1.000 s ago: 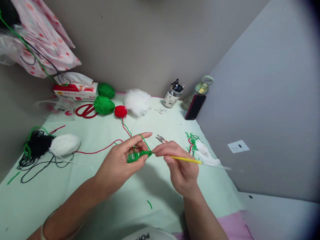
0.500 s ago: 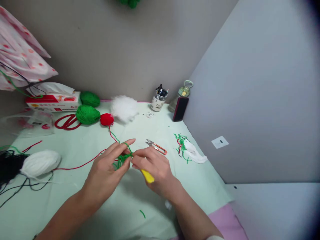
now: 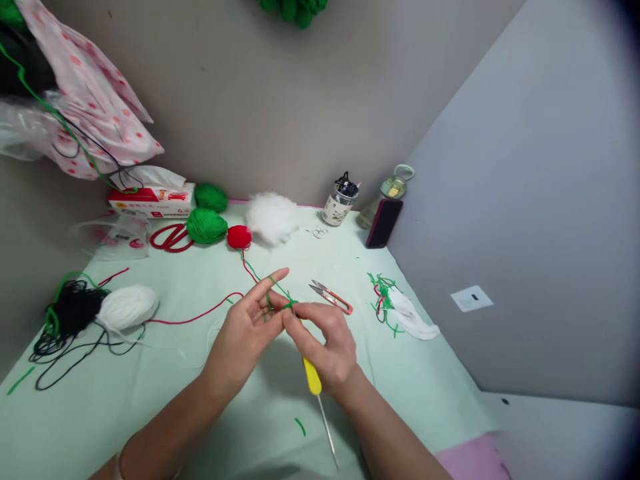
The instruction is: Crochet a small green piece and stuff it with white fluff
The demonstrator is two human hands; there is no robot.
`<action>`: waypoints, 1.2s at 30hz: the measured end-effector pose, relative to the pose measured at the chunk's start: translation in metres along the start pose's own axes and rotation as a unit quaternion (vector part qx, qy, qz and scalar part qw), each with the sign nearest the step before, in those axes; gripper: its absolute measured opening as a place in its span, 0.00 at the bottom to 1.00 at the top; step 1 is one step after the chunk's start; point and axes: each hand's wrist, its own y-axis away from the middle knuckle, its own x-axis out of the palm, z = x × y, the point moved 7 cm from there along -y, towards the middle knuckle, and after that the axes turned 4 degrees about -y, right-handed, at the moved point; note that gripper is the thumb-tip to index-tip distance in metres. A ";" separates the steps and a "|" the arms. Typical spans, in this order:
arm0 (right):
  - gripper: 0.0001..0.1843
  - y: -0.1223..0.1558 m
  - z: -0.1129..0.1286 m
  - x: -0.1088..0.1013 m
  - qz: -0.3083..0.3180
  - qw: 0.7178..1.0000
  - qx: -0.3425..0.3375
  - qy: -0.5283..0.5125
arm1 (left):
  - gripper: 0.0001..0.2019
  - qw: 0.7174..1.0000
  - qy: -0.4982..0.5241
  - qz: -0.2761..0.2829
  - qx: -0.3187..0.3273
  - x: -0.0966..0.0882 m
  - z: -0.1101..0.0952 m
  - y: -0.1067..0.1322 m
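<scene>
Green yarn (image 3: 270, 303) loops over the raised index finger of my left hand (image 3: 245, 333). The thumb of this hand meets my right fingertips at a small green knot of yarn (image 3: 291, 305). My right hand (image 3: 325, 340) is closed around a crochet hook (image 3: 313, 377) with a yellow handle. A thin metal shaft sticks out of the handle toward me; whether the hook has another end at the yarn is hidden by my fingers. Orange thread snips (image 3: 333, 297) lie just beyond my right hand. From the yarn at my hands, a green strand runs back toward a small red yarn ball (image 3: 239, 237).
Green yarn balls (image 3: 207, 226), red-handled scissors (image 3: 173, 238), white stuffing (image 3: 273, 217) and a tissue box (image 3: 153, 202) stand at the back. White yarn (image 3: 129, 307) and black yarn (image 3: 77, 310) lie left. Yarn scraps (image 3: 384, 293), a phone (image 3: 385, 224) and a pen jar (image 3: 340, 203) are right.
The view has shifted left. My left index finger has lifted and the yarn is spread between my hands. The crochet hook has turned, so its metal shaft now points toward me.
</scene>
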 end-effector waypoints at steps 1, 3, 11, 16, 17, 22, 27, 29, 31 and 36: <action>0.26 0.003 0.002 0.001 -0.008 1.000 -0.009 0.018 | 0.33 0.999 0.028 0.013 -0.016 0.001 0.003 0.000; 0.26 0.004 0.000 -0.001 -0.024 1.000 0.009 -0.014 | 0.31 0.995 0.064 0.048 -0.058 0.004 0.008 0.001; 0.11 -0.010 -0.029 -0.012 -0.069 0.915 0.240 -0.316 | 0.26 0.996 -0.034 0.081 0.005 -0.008 -0.013 -0.001; 0.10 -0.002 -0.041 -0.008 -0.080 0.858 0.312 -0.400 | 0.25 0.982 -0.174 0.053 0.050 -0.006 -0.022 0.002; 0.10 -0.001 -0.042 -0.008 -0.077 0.854 0.317 -0.405 | 0.24 0.977 -0.200 0.044 0.057 -0.006 -0.024 0.002; 0.10 -0.001 -0.039 -0.018 -0.061 0.866 0.316 -0.382 | 0.23 0.940 -0.320 0.029 0.116 -0.004 -0.037 0.005; 0.10 -0.004 -0.036 -0.017 -0.028 0.871 0.295 -0.393 | 0.23 0.956 -0.274 0.072 0.082 -0.006 -0.032 0.005; 0.10 -0.006 -0.036 -0.013 -0.042 0.868 0.284 -0.405 | 0.23 0.975 -0.194 0.093 0.047 -0.006 -0.025 0.004; 0.10 -0.008 -0.033 -0.008 -0.049 0.884 0.263 -0.383 | 0.23 0.988 -0.108 0.110 0.024 -0.004 -0.017 0.003; 0.12 -0.008 -0.024 -0.002 -0.082 0.918 0.239 -0.305 | 0.21 0.996 0.012 0.094 0.006 0.002 -0.003 0.000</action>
